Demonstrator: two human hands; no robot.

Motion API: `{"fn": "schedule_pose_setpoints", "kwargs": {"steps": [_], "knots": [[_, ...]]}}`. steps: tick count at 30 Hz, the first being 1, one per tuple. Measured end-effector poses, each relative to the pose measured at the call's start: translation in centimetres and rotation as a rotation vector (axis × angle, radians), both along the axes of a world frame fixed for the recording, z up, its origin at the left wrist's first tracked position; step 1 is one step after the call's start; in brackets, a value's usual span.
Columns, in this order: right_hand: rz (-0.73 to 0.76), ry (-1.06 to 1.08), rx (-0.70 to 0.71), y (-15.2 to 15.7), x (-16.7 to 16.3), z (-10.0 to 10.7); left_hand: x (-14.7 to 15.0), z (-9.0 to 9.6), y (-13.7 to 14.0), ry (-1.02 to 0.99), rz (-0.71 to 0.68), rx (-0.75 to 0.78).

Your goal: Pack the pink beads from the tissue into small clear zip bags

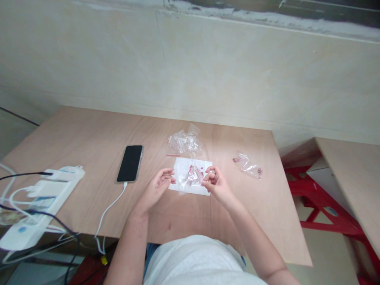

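A small clear plastic bag [194, 176] with a reddish-pink edge is over a white sheet of paper [181, 164]. Several small dark-pink pieces show around it, too small to name. My right hand [218, 184] pinches the right side of this bag between thumb and fingers. At the left edge of the sheet, my left hand [162, 182] has its fingers loosely curled and apart, with nothing visible in them. Behind the sheet lies a pile of clear plastic bags [184, 142]. To the right rests another clear bag [249, 165] with small dark-pink pieces at both ends.
A black-screened phone [130, 163] lies left of my hands, with a white charging cable [110, 206] running off the front edge. A white power strip [59, 194] with plugs and cords occupies the table's left side. Beyond the right edge stands a red stool [320, 206].
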State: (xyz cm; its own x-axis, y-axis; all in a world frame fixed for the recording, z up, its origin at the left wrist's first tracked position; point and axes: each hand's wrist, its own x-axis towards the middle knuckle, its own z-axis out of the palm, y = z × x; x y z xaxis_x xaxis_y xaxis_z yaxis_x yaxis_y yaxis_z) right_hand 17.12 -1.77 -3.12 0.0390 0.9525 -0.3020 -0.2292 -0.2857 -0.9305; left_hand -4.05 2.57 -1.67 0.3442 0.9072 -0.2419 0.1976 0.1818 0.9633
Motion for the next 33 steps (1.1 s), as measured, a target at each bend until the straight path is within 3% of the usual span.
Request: {"fn": "schedule_pose_setpoints", "kwargs": {"steps": [3, 7, 10, 15, 19, 24, 27, 33], "knots": [[0.154, -0.164, 0.127, -0.4, 1.5, 2.1, 1.4, 0.6, 0.2, 0.015, 0.005, 0.023], [0.223, -0.354, 0.173, -0.7, 2.4, 4.0, 4.2, 1.5, 0.0, 0.013, -0.241, 0.044], [0.115, -0.371, 0.124, -0.6, 2.4, 3.9, 5.5, 1.8, -0.4, -0.043, -0.235, 0.032], [0.045, -0.201, 0.016, -0.8, 1.8, 2.8, 5.8, 2.1, -1.2, -0.062, -0.255, 0.017], [0.071, -0.141, 0.012, -1.2, 1.1, 2.9, 5.2, 2.4, -1.5, -0.004, -0.361, 0.008], [0.084, -0.346, 0.099, -1.4, 0.4, 3.6, 5.0, 2.8, -1.2, 0.016, -0.448, -0.023], [0.106, -0.361, 0.117, -1.3, 0.3, 4.0, 5.3, 2.9, -1.0, 0.028, -0.418, -0.007], [0.133, -0.166, 0.047, -1.2, 0.6, 3.6, 6.0, 2.8, -1.4, 0.012, -0.365, 0.013]]}}
